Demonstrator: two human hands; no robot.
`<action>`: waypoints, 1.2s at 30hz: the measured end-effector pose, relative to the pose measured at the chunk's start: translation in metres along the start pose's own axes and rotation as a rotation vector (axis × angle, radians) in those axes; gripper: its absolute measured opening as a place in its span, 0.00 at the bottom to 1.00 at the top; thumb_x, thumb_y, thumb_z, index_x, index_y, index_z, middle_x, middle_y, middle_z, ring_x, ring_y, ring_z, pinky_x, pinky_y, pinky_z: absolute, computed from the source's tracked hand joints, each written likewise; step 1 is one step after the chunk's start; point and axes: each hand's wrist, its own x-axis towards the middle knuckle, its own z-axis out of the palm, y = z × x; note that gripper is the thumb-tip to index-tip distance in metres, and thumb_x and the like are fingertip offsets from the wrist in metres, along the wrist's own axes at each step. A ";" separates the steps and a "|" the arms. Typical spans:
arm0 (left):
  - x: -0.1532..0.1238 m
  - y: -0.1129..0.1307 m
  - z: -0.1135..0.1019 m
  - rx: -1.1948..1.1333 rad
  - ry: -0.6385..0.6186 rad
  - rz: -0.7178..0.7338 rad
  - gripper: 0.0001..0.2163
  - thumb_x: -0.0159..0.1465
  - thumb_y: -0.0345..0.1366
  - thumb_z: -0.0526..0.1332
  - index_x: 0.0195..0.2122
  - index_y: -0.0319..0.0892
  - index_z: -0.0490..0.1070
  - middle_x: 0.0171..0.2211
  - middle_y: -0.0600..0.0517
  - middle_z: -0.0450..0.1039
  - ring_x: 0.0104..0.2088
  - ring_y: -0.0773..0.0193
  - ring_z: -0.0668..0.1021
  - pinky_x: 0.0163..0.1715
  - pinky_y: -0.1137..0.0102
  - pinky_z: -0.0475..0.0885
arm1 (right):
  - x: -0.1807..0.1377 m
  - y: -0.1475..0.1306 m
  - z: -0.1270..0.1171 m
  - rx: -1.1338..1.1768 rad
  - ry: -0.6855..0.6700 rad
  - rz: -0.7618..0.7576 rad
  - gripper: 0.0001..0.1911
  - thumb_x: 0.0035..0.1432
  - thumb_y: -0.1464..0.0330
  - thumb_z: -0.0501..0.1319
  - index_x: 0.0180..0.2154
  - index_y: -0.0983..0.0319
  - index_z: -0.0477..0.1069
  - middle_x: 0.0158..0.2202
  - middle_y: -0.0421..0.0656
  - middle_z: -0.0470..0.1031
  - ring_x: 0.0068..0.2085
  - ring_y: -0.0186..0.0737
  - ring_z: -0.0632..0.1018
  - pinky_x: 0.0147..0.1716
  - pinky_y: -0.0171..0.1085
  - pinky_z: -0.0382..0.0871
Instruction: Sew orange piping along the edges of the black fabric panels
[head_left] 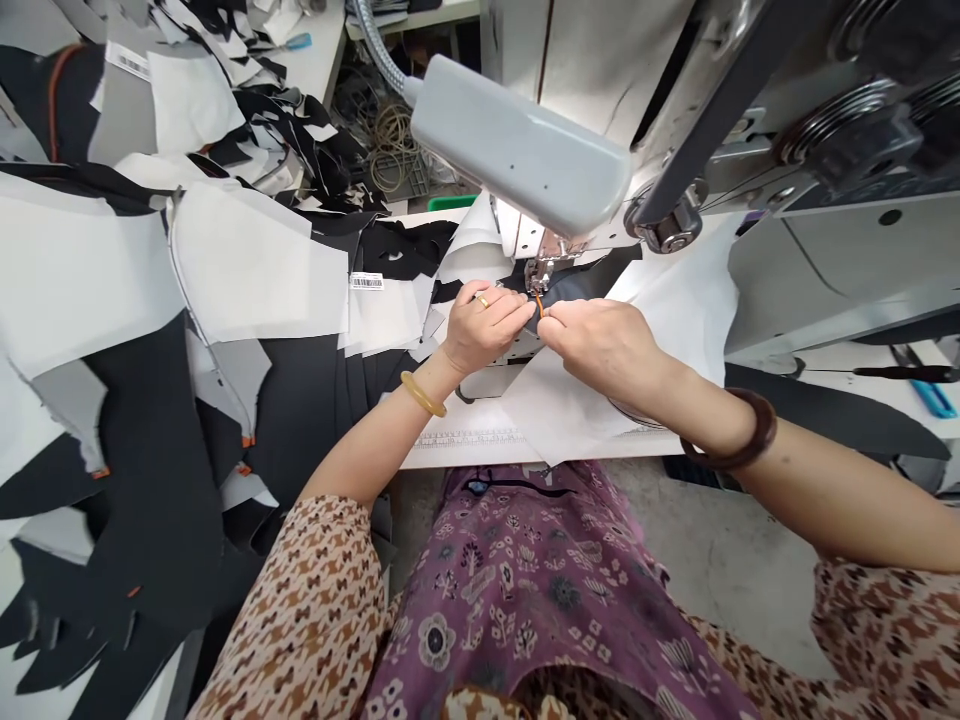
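Under the presser foot [538, 275] of a sewing machine lies a piece of dark fabric [562, 288]. A thin orange strip [539, 304] runs from the foot toward me. My right hand [600, 338] is closed in a pinch at the strip's near end. On the left, my left hand [487, 325] has its fingers bent and together at the edge of the dark fabric, close to the foot. Its fingertips nearly meet those of my right hand, and what lies under them is partly hidden. White sheets [577, 400] lie under and beside my right hand.
A grey lamp housing [517, 140] hangs low over the needle area. Stacked dark and white cut pieces [255, 270] cover the left side. A printed ruler [472, 438] runs along the table's front edge. A blue-handled tool [932, 398] lies far right.
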 end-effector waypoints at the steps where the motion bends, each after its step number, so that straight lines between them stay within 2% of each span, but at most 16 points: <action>1: 0.001 0.000 -0.001 0.004 0.000 0.000 0.15 0.68 0.34 0.45 0.39 0.46 0.73 0.33 0.50 0.78 0.36 0.65 0.77 0.40 0.62 0.66 | 0.001 0.001 0.001 0.002 0.011 0.001 0.15 0.56 0.79 0.45 0.28 0.65 0.68 0.25 0.45 0.65 0.24 0.34 0.59 0.26 0.35 0.41; 5: 0.004 0.002 -0.002 0.056 0.011 0.045 0.15 0.68 0.34 0.46 0.35 0.44 0.72 0.33 0.50 0.78 0.35 0.65 0.77 0.37 0.63 0.66 | 0.002 -0.001 0.010 -0.001 0.061 0.001 0.15 0.57 0.79 0.44 0.27 0.65 0.67 0.25 0.45 0.65 0.26 0.35 0.61 0.26 0.36 0.42; 10: 0.006 0.006 -0.005 0.065 0.072 0.269 0.16 0.67 0.32 0.46 0.26 0.41 0.68 0.40 0.50 0.78 0.39 0.67 0.77 0.34 0.68 0.69 | -0.014 -0.018 0.021 -0.032 0.187 0.013 0.17 0.60 0.77 0.42 0.30 0.64 0.67 0.32 0.47 0.69 0.35 0.39 0.69 0.26 0.36 0.45; 12: 0.007 0.008 -0.008 0.082 0.116 0.313 0.14 0.66 0.30 0.48 0.25 0.41 0.68 0.41 0.51 0.78 0.39 0.68 0.77 0.34 0.69 0.70 | -0.029 -0.022 0.019 -0.009 0.126 0.080 0.15 0.62 0.72 0.43 0.33 0.63 0.67 0.32 0.46 0.69 0.33 0.38 0.70 0.25 0.36 0.44; 14: 0.009 0.009 -0.009 0.111 0.137 0.332 0.14 0.65 0.28 0.49 0.24 0.41 0.67 0.40 0.52 0.78 0.38 0.68 0.77 0.33 0.70 0.70 | -0.043 -0.019 0.017 0.056 -0.046 0.181 0.12 0.61 0.63 0.48 0.37 0.61 0.67 0.31 0.43 0.70 0.28 0.36 0.69 0.23 0.35 0.41; 16: 0.010 0.010 -0.009 0.131 0.108 0.329 0.14 0.64 0.27 0.48 0.24 0.41 0.67 0.39 0.52 0.78 0.37 0.68 0.77 0.32 0.70 0.70 | -0.052 -0.011 0.020 0.141 -0.216 0.262 0.16 0.57 0.57 0.53 0.41 0.59 0.66 0.33 0.41 0.72 0.27 0.35 0.69 0.22 0.34 0.42; 18: 0.010 0.012 -0.008 0.129 0.046 0.287 0.14 0.63 0.26 0.47 0.26 0.42 0.69 0.39 0.51 0.78 0.36 0.67 0.77 0.32 0.69 0.69 | -0.053 0.000 0.031 0.219 -0.236 0.229 0.15 0.55 0.58 0.54 0.41 0.59 0.67 0.39 0.42 0.72 0.34 0.38 0.71 0.25 0.33 0.49; 20: 0.010 0.014 -0.006 0.103 -0.003 0.229 0.13 0.63 0.26 0.47 0.32 0.42 0.71 0.38 0.50 0.77 0.35 0.65 0.77 0.32 0.67 0.68 | -0.049 0.008 0.048 0.301 -0.142 0.151 0.12 0.55 0.65 0.52 0.38 0.61 0.68 0.44 0.45 0.70 0.42 0.40 0.71 0.32 0.34 0.57; 22: 0.011 0.015 -0.003 0.064 -0.020 0.187 0.13 0.64 0.28 0.47 0.36 0.42 0.71 0.37 0.49 0.77 0.33 0.65 0.76 0.32 0.66 0.67 | -0.045 0.011 0.063 0.430 -0.108 0.136 0.10 0.53 0.69 0.49 0.33 0.64 0.67 0.41 0.46 0.71 0.42 0.40 0.71 0.37 0.35 0.58; 24: 0.012 0.016 -0.001 0.030 -0.010 0.169 0.12 0.65 0.30 0.47 0.36 0.42 0.70 0.36 0.49 0.77 0.31 0.65 0.75 0.32 0.66 0.65 | -0.046 0.011 0.069 0.623 -0.171 0.180 0.08 0.50 0.69 0.49 0.30 0.64 0.65 0.32 0.44 0.71 0.34 0.37 0.70 0.35 0.34 0.59; 26: 0.013 0.017 0.001 0.030 0.000 0.163 0.13 0.67 0.33 0.46 0.32 0.41 0.69 0.34 0.49 0.76 0.30 0.65 0.73 0.31 0.66 0.63 | -0.051 0.010 0.062 0.815 -0.206 0.206 0.09 0.47 0.68 0.48 0.31 0.63 0.63 0.28 0.41 0.68 0.30 0.35 0.68 0.31 0.32 0.58; 28: 0.016 0.016 0.002 0.075 0.008 0.186 0.15 0.68 0.37 0.46 0.29 0.41 0.68 0.29 0.49 0.74 0.29 0.64 0.72 0.30 0.66 0.61 | -0.058 0.007 0.047 0.895 -0.182 0.245 0.09 0.48 0.66 0.46 0.30 0.63 0.60 0.27 0.41 0.67 0.28 0.34 0.67 0.29 0.32 0.58; 30: 0.018 0.016 0.001 0.126 0.010 0.224 0.17 0.68 0.39 0.46 0.27 0.41 0.67 0.25 0.50 0.71 0.27 0.64 0.70 0.29 0.67 0.60 | -0.062 0.003 0.030 0.762 -0.202 0.301 0.12 0.50 0.60 0.48 0.31 0.62 0.59 0.25 0.41 0.66 0.26 0.35 0.66 0.26 0.32 0.55; 32: 0.019 0.016 -0.001 0.149 0.004 0.249 0.17 0.69 0.38 0.45 0.26 0.41 0.66 0.24 0.50 0.70 0.27 0.65 0.70 0.28 0.67 0.60 | -0.064 -0.001 0.017 0.475 -0.277 0.337 0.16 0.51 0.55 0.51 0.34 0.61 0.61 0.23 0.41 0.65 0.24 0.36 0.65 0.24 0.33 0.50; 34: 0.019 0.017 -0.003 0.160 0.007 0.262 0.16 0.69 0.35 0.44 0.27 0.41 0.66 0.25 0.51 0.70 0.27 0.65 0.69 0.29 0.67 0.61 | -0.064 -0.004 0.009 0.233 -0.344 0.336 0.15 0.52 0.57 0.52 0.36 0.60 0.64 0.22 0.42 0.66 0.23 0.38 0.66 0.24 0.34 0.47; 36: 0.019 0.018 -0.005 0.177 0.023 0.278 0.15 0.68 0.30 0.44 0.28 0.40 0.66 0.26 0.51 0.71 0.27 0.66 0.69 0.29 0.68 0.61 | -0.064 -0.002 0.002 0.124 -0.312 0.297 0.11 0.54 0.62 0.50 0.33 0.60 0.67 0.25 0.43 0.69 0.26 0.39 0.68 0.24 0.34 0.46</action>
